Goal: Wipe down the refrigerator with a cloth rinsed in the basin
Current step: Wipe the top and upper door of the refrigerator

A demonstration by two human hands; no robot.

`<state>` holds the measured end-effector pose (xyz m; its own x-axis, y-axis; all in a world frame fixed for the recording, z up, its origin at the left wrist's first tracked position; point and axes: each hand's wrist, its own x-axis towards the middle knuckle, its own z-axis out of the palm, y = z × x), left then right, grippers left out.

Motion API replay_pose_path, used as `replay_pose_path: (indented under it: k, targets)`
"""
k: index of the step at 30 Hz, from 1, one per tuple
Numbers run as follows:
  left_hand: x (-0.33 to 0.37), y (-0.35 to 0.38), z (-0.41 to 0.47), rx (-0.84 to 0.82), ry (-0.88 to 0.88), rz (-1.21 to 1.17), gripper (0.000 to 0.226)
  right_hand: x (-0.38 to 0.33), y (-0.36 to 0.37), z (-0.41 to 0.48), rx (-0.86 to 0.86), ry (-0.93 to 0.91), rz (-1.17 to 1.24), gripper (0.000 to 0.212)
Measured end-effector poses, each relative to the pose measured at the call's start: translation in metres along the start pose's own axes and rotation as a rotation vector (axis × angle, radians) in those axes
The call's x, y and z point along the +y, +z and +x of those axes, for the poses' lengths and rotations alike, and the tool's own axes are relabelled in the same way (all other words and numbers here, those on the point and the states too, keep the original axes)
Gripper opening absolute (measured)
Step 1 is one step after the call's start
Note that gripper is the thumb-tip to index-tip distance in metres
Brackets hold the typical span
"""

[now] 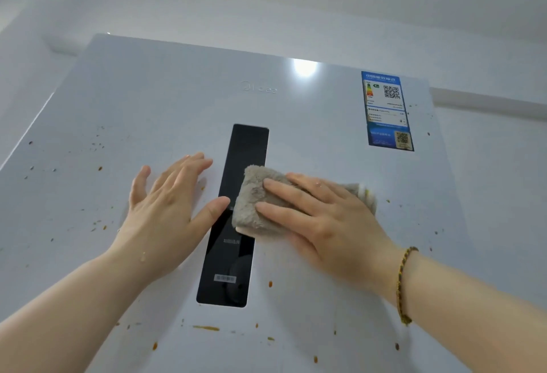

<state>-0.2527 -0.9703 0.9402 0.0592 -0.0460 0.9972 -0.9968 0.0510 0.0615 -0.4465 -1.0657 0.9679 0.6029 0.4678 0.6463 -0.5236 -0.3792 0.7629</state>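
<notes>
The white refrigerator (148, 112) door fills the view, seen from below, and small brown specks and smears (205, 328) are scattered over it, thickest at the left edge and along the bottom. The left hand (165, 209) lies flat on the door with its fingers straight and spread, holding nothing, its thumb reaching the edge of the tall black panel (233, 254) in the middle. Just right of it, the right hand (322, 218) presses a folded grey-beige cloth (254, 195) against the door with straight fingers; the cloth overlaps the panel's right side. A woven bracelet (404, 284) circles that wrist. A blue label (386, 110), its print too small to read, sits at upper right.
</notes>
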Motion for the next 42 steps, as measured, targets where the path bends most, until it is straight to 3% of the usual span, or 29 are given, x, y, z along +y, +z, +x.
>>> replay_pose_path:
  k: [3,8,9,12,14,16,20,22,26,28,31,34,37,39,42]
  targets:
    - [0.003,0.0,-0.001,-0.018,-0.028,-0.057,0.083,0.026,-0.003,0.008,0.025,0.082,-0.067,0.039]
    - [0.003,-0.001,-0.004,-0.031,-0.042,-0.073,0.065,0.013,-0.004,0.02,0.031,0.578,0.001,0.047]
    - [0.002,-0.001,-0.005,-0.033,-0.035,-0.064,0.064,-0.001,-0.002,0.016,0.044,0.552,0.004,0.047]
    - [0.002,-0.001,-0.006,-0.021,-0.011,-0.026,0.082,-0.018,0.005,0.001,0.075,0.119,-0.027,0.041]
    - [0.001,0.0,-0.006,-0.014,-0.013,-0.009,0.089,0.006,0.003,0.0,0.032,-0.019,-0.037,0.039]
    - [0.002,0.0,-0.006,-0.016,-0.019,-0.003,0.091,0.04,-0.005,0.009,0.02,0.075,-0.084,0.04]
    - [0.013,0.003,-0.003,0.037,-0.042,0.008,0.092,0.09,-0.022,0.019,-0.055,0.59,-0.043,0.043]
    - [0.025,0.007,-0.002,0.096,-0.025,0.017,0.087,0.083,-0.02,0.015,-0.047,0.619,-0.006,0.045]
    - [0.065,0.024,0.003,0.106,0.146,-0.002,0.068,0.064,-0.004,-0.003,0.08,0.039,-0.007,0.042]
    - [0.088,0.035,0.006,0.075,0.189,-0.012,0.068,0.087,-0.007,-0.003,0.063,-0.056,-0.007,0.041]
    - [0.114,0.048,0.012,0.077,0.144,0.01,0.079,0.134,-0.017,0.002,0.046,0.058,-0.064,0.047]
    - [0.125,0.06,0.015,0.071,0.086,0.076,0.085,0.19,-0.027,0.003,-0.043,0.405,-0.057,0.044]
    - [0.13,0.066,0.014,0.07,0.054,0.135,0.086,0.218,-0.032,0.003,0.061,0.685,0.101,0.043]
    - [0.134,0.065,0.011,0.06,0.026,0.178,0.087,0.216,-0.027,-0.002,0.113,0.699,0.161,0.043]
    - [0.138,0.065,0.011,0.043,-0.012,0.221,0.091,0.193,-0.021,-0.031,0.141,0.543,0.157,0.042]
